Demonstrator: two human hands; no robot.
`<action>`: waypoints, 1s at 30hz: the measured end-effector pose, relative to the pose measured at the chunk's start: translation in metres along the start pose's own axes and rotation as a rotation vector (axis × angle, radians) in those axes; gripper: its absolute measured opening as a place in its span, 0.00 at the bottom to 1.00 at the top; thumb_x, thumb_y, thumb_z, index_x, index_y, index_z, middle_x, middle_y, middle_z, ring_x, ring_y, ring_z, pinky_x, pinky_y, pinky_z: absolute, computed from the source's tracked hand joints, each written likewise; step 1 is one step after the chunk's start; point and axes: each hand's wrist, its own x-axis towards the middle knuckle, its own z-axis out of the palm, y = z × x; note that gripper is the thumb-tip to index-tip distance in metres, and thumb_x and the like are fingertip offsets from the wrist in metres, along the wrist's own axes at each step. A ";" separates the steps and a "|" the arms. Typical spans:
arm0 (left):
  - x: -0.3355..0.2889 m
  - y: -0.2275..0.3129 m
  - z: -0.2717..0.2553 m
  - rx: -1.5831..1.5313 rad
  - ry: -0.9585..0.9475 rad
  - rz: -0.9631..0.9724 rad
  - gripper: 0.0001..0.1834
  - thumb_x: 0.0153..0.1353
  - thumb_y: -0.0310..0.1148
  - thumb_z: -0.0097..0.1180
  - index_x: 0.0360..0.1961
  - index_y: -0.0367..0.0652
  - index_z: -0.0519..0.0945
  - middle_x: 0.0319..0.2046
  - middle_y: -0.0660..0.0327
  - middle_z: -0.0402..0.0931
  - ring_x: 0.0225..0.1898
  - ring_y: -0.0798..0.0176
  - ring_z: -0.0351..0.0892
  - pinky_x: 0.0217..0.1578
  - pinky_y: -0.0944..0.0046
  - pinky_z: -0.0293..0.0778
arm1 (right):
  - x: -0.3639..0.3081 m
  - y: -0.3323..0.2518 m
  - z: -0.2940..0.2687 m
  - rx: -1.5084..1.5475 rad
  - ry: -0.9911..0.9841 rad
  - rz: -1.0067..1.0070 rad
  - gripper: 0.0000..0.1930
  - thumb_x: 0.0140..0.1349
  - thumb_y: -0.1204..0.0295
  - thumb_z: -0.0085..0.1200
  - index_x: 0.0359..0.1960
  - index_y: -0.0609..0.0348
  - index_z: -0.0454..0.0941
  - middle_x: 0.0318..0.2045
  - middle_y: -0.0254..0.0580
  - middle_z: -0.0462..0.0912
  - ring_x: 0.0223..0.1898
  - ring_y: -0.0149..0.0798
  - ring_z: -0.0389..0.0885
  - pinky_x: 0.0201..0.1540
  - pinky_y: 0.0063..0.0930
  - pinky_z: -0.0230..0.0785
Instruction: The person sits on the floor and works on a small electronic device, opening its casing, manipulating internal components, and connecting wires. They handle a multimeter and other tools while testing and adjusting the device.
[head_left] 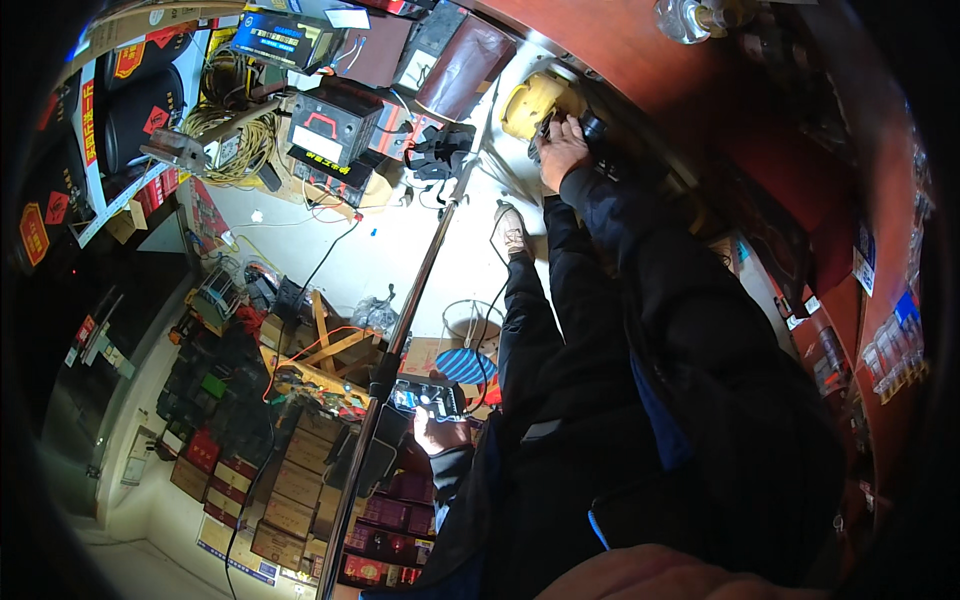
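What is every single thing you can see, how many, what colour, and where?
Handheld device with lit screen: one, dark, lower centre
Black object: one or more, black, top centre
Yellow rounded object: one, yellow, top centre
Long pole: one, dark metallic, centre
Striped round pad: one, blue, lower centre
Battery-like box: one, grey-black, upper left
Cable coils: several, yellowish, upper left
Cardboard boxes: several, brown, lower left
Other small goods: uncountable, mixed colours, edges
Shoe: one clear, beige, centre
Left grip: one, bare hand, holding the device
Right grip: one, bare hand, at the black object
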 end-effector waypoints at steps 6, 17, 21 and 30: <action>-0.002 0.004 0.014 -0.004 -0.009 0.029 0.38 0.62 0.41 0.66 0.70 0.35 0.69 0.65 0.46 0.75 0.61 0.46 0.80 0.60 0.46 0.81 | -0.019 -0.024 0.011 -0.003 -0.044 -0.048 0.18 0.70 0.64 0.45 0.53 0.49 0.85 0.65 0.55 0.74 0.71 0.58 0.63 0.78 0.50 0.40; -0.007 0.000 0.020 -0.034 -0.026 0.005 0.38 0.62 0.42 0.66 0.69 0.34 0.69 0.63 0.45 0.76 0.59 0.46 0.81 0.58 0.46 0.82 | -0.027 -0.034 0.039 0.070 -0.114 -0.102 0.16 0.71 0.66 0.45 0.53 0.54 0.80 0.71 0.64 0.67 0.75 0.65 0.58 0.78 0.53 0.44; -0.011 0.001 0.018 -0.024 0.005 0.061 0.36 0.63 0.42 0.65 0.68 0.34 0.70 0.63 0.45 0.76 0.62 0.48 0.79 0.61 0.48 0.79 | -0.002 -0.015 0.029 0.043 -0.085 -0.155 0.19 0.68 0.65 0.48 0.54 0.58 0.83 0.65 0.58 0.74 0.72 0.61 0.65 0.79 0.49 0.45; -0.016 -0.002 0.005 -0.148 -0.018 0.073 0.36 0.61 0.39 0.69 0.67 0.36 0.71 0.63 0.47 0.75 0.64 0.49 0.77 0.63 0.48 0.78 | 0.034 0.018 0.002 -0.025 -0.260 -0.153 0.37 0.50 0.52 0.69 0.65 0.41 0.78 0.69 0.64 0.69 0.76 0.54 0.57 0.80 0.49 0.38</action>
